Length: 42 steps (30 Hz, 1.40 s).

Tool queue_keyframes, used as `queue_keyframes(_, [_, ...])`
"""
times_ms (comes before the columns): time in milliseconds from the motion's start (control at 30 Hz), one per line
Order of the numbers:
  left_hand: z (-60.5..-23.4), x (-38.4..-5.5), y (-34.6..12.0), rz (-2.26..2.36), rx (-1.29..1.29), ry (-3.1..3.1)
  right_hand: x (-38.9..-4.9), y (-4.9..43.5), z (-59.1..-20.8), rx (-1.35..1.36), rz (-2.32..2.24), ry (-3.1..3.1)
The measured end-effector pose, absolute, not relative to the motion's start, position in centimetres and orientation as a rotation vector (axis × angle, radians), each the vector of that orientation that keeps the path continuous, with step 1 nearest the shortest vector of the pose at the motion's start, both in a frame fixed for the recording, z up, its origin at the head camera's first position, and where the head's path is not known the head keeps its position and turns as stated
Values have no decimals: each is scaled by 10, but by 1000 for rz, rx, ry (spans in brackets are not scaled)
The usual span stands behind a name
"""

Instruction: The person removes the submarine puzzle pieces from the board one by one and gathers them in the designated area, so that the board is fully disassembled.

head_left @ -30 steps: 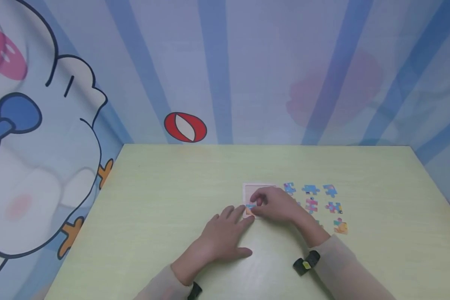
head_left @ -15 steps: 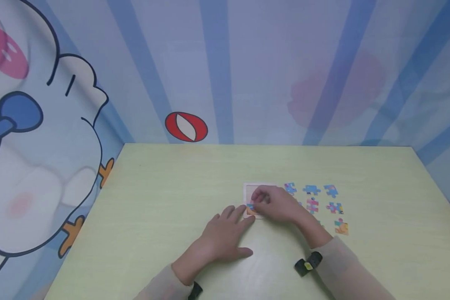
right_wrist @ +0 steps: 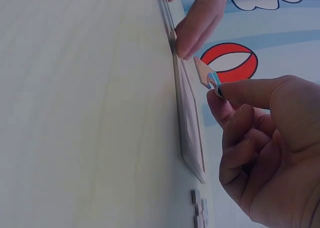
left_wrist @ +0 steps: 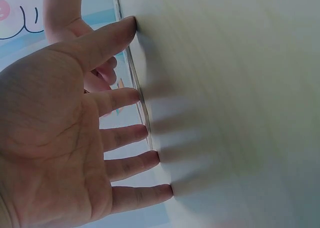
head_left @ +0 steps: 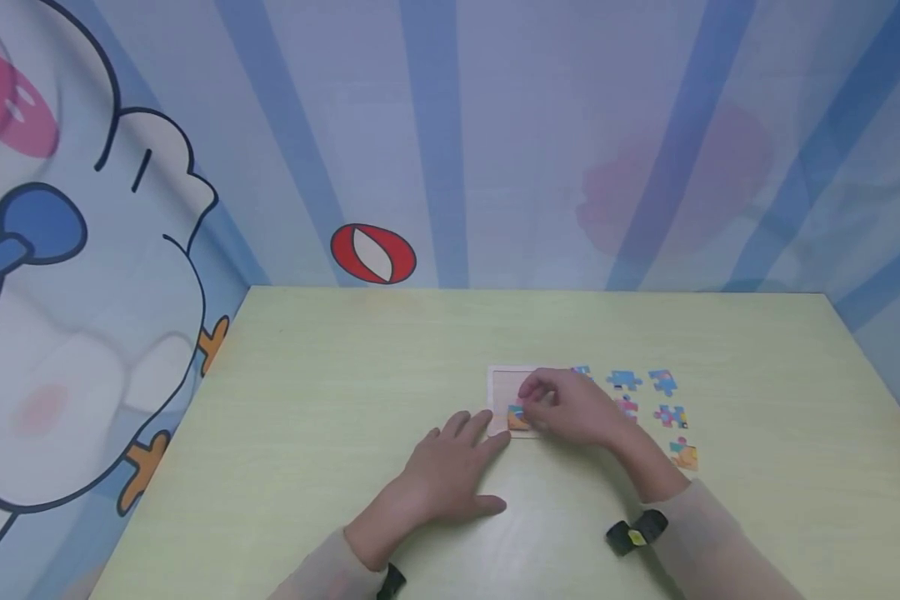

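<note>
Between thumb and forefinger, my right hand (head_left: pixel 570 406) pinches a small jigsaw piece (head_left: pixel 517 418), orange with blue. In the right wrist view that jigsaw piece (right_wrist: pixel 207 76) hangs tilted just over the puzzle frame. The shallow puzzle frame (head_left: pixel 497 379) has a pale border and a plain inner bed, part of it hidden under the right hand. My left hand (head_left: pixel 450 473) lies spread on the table, its fingertips right at the frame's near left corner. The left wrist view shows the straight fingers of the left hand (left_wrist: pixel 60 133) touching down with nothing in them.
Several loose jigsaw pieces lie in rows right of the frame, among them a blue piece (head_left: pixel 625 380), a pink and blue piece (head_left: pixel 671 416) and a yellow piece (head_left: pixel 683 453). The pale table (head_left: pixel 360 358) meets a patterned backdrop (head_left: pixel 525 167) behind.
My right hand has shifted to the right with the jigsaw piece, which has come away from the frame's left corner. The left hand has stayed in place.
</note>
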<state>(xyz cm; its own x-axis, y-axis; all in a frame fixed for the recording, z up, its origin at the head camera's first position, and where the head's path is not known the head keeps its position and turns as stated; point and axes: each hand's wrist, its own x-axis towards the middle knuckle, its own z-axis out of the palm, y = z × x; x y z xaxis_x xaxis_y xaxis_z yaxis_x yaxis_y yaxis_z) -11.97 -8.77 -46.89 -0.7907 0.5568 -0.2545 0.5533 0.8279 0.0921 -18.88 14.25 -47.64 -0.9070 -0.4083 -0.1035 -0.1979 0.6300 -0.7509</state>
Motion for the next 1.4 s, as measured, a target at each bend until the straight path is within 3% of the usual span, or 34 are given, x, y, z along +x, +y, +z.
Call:
queue_keyframes(733, [-467, -117, -87, 61, 827, 2736, -168, 206, -478, -447, -1116, 2633])
queue_keyframes(1400, [-468, -118, -87, 56, 831, 2732, -158, 218, -477, -410, -1027, 2672])
